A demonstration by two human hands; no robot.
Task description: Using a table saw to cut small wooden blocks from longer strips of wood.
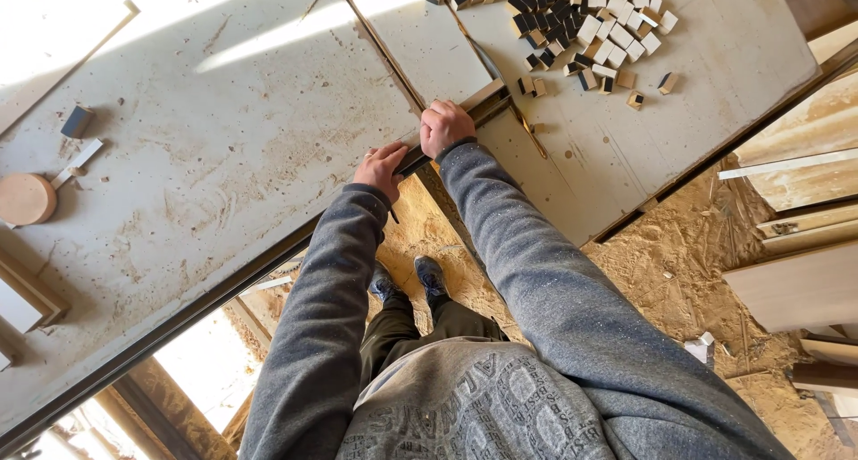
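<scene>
My right hand [445, 126] is closed in a fist on a narrow pale wooden strip [478, 97] at the near edge of the saw table [223, 138]. My left hand [382, 168] grips the dark metal edge rail [413, 159] of the table just beside it, fingers curled over. Both arms wear grey sleeves. A flat pale panel [429, 40] lies just beyond my right hand along a slot in the table.
A heap of several small wood blocks with dark faces [581, 22] lies on the table at the far right. A round wooden disc [25, 198] and a dark block [77, 120] sit at the left. Sawdust covers the floor [679, 263]; boards [795, 286] lie at right.
</scene>
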